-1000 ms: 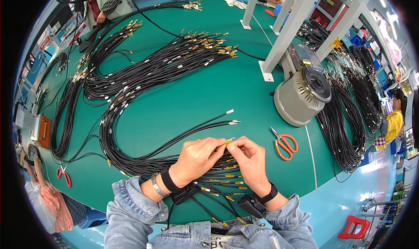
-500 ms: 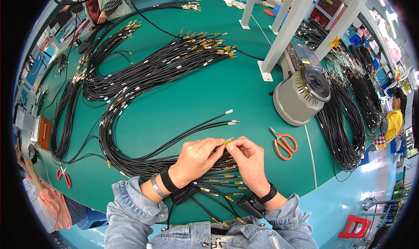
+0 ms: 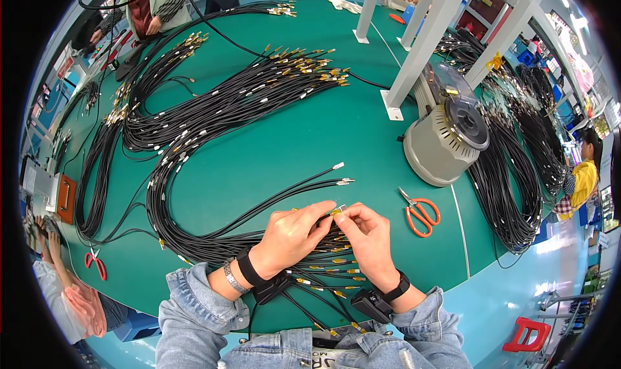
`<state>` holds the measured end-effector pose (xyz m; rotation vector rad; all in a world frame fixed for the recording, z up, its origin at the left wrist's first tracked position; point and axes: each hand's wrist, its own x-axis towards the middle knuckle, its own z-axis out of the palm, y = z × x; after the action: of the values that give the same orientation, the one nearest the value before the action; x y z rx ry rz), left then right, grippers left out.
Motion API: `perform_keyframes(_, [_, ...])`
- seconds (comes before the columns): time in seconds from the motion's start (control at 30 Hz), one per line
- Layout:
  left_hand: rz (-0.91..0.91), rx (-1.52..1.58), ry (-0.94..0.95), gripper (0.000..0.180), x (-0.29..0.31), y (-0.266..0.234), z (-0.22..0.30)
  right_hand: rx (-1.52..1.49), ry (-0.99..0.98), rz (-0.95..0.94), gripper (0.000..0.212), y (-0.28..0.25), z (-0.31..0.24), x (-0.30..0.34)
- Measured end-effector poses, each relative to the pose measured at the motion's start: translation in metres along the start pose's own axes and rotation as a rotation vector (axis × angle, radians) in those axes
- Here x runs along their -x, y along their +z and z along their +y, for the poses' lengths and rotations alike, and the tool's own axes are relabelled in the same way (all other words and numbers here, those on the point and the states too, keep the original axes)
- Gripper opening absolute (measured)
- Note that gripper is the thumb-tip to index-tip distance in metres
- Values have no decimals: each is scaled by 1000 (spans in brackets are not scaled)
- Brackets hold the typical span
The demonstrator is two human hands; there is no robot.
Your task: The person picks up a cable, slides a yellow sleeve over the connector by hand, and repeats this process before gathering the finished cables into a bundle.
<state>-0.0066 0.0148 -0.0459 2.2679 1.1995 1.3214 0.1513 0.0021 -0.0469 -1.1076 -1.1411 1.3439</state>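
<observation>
A grey round machine point(image 3: 432, 150) stands on the green surface point(image 3: 310, 142); near it lie orange-handled scissors point(image 3: 412, 204); farther back there is a white glove point(image 3: 345, 5).

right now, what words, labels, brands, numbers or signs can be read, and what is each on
Shirt: dark letters, partly cut off; left unquoted.
Yellow label on the grey machine: too small to read.
White cable tags: any print too small to read.
</observation>
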Motion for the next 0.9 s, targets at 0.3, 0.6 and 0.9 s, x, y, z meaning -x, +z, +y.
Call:
perform_keyframes(0.3, [-8,-153,143,22,-1,-6,-4,-27,-14,-11,9,3,4,-3])
perform_keyframes(0.6, [51,-102,128,23,2,-3,-4,-34,93,3,14,1,-6,3])
perform_keyframes(0.9, [64,-106,116,27,-2,-2,-3,-136,78,-47,19,-3,-9,1])
